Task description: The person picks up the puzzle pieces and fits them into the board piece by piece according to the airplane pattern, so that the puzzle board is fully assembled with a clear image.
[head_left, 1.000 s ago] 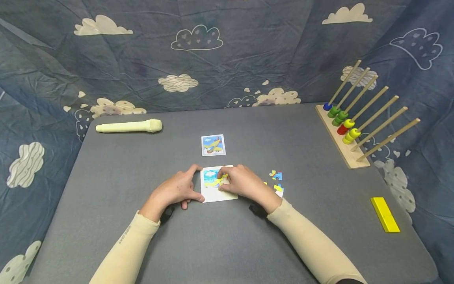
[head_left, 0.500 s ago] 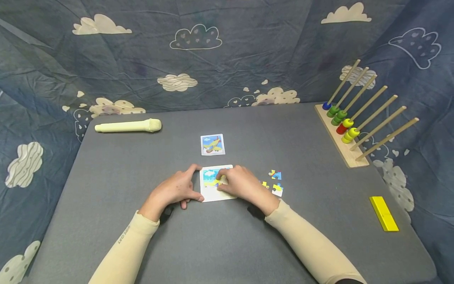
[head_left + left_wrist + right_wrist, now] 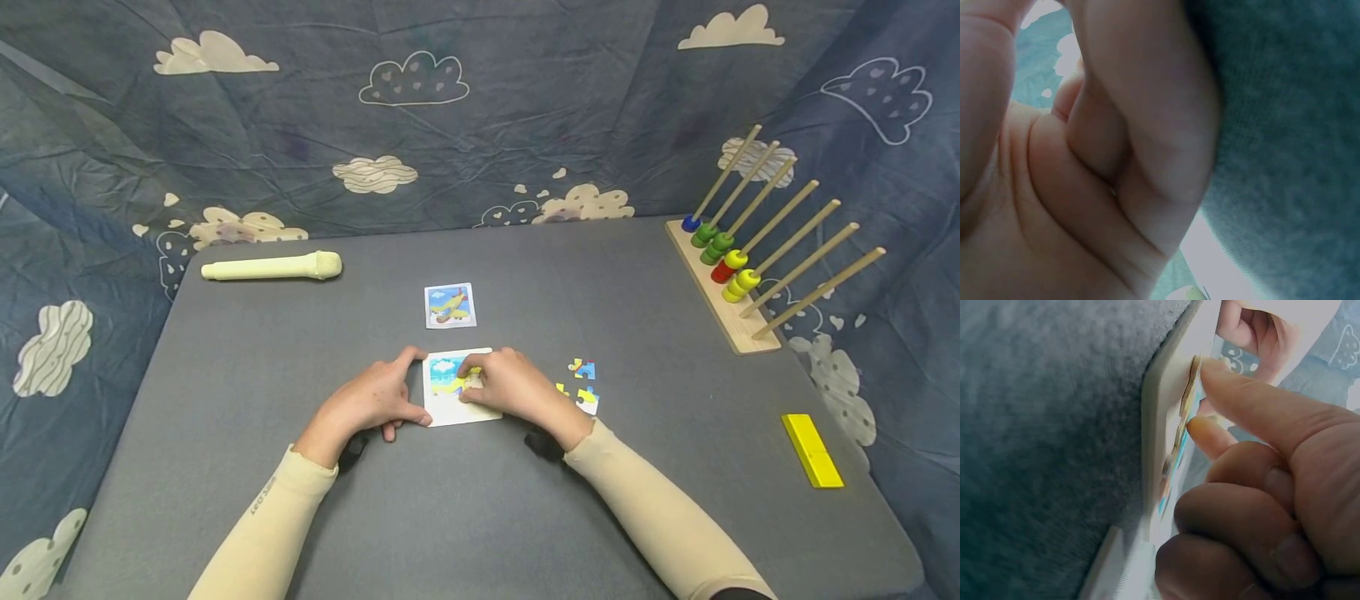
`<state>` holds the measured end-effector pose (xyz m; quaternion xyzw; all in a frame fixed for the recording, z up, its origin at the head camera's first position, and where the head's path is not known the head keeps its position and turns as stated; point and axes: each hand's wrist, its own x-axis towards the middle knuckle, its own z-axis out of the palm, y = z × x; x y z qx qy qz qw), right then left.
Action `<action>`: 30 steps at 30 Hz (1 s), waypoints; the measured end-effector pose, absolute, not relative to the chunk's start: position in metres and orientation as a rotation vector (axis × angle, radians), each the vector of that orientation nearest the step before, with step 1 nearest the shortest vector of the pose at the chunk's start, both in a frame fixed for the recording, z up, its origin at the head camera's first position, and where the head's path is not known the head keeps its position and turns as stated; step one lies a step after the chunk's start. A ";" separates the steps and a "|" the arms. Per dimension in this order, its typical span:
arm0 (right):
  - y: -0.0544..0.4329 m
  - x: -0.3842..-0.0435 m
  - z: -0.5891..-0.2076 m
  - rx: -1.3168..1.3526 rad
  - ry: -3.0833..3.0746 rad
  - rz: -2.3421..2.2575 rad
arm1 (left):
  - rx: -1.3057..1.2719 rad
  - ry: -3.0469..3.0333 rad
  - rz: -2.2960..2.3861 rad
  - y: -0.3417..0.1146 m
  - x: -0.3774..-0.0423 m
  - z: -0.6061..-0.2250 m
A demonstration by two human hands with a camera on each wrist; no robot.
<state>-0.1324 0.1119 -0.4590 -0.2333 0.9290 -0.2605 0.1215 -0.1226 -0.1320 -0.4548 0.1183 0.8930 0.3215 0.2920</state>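
A small white-framed puzzle board (image 3: 459, 413) lies flat in the middle of the table, its blue sky picture partly laid. My left hand (image 3: 367, 398) holds the board's left side, index finger at the upper corner and thumb at the lower one. Over the right part of the picture, my right hand (image 3: 519, 387) pinches a yellow puzzle piece (image 3: 474, 382) between thumb and index finger, low at the board's surface. The right wrist view shows both fingertips touching the wooden piece edges (image 3: 1189, 387); the other fingers are curled. The right hand hides part of the picture.
Loose puzzle pieces (image 3: 588, 400) lie right of the board. Behind it lies an airplane picture card (image 3: 450, 306). A cream toy microphone (image 3: 272, 267) is at back left, a wooden bead rack (image 3: 723, 287) at back right, a yellow block (image 3: 813, 451) at far right.
My right hand shifts slightly over the board, with small movements of its wrist and thumb. The left hand and the board stay in place.
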 end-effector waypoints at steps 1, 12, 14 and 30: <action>0.114 -0.133 -0.459 -0.675 2.688 -0.812 | 0.315 2.378 0.858 -0.132 -0.123 -0.455; 0.177 -0.147 -0.439 -0.433 2.459 -1.326 | 0.290 2.361 0.861 -0.130 -0.124 -0.454; 0.197 -0.148 -0.439 -0.384 2.468 -1.346 | 0.288 2.365 0.857 -0.131 -0.123 -0.454; 0.304 -0.144 -0.463 -0.270 2.424 -1.316 | 0.297 2.368 0.852 -0.131 -0.123 -0.453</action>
